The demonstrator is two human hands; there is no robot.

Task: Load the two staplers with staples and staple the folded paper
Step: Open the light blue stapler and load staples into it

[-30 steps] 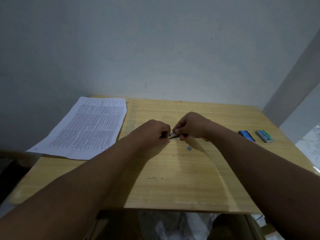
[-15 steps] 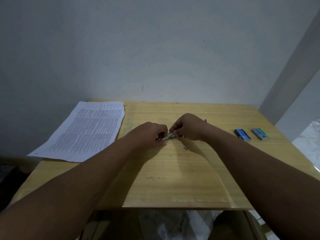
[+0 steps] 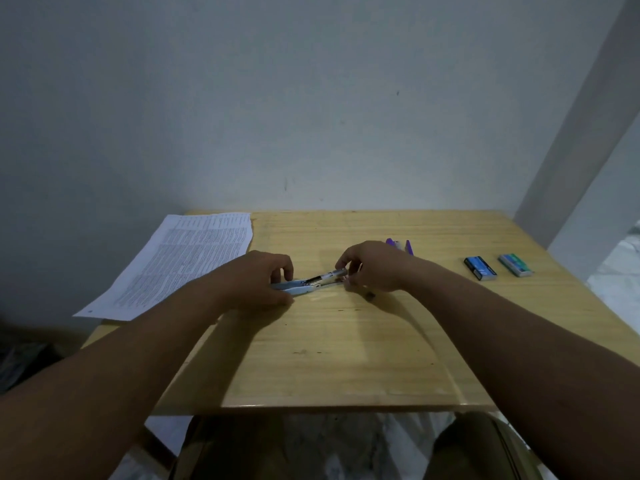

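Note:
A light blue stapler (image 3: 309,285) lies opened out at the middle of the wooden table (image 3: 346,358), its metal staple channel exposed. My left hand (image 3: 258,280) grips its blue body at the left end. My right hand (image 3: 372,268) pinches the metal tip of the channel at the right end. A purple stapler (image 3: 401,244) lies just behind my right hand, partly hidden by it. The printed paper (image 3: 183,261) lies flat at the table's left edge, overhanging it. A small dark piece (image 3: 370,296) sits on the table under my right wrist.
Two staple boxes lie at the right of the table: a dark blue one (image 3: 480,268) and a green one (image 3: 515,265). A grey wall stands right behind the table. The table's front edge is close to my body.
The stapler has opened out further between my hands, its metal channel now plainly showing. The purple stapler has come into sight behind my right hand. The view has tilted slightly upward.

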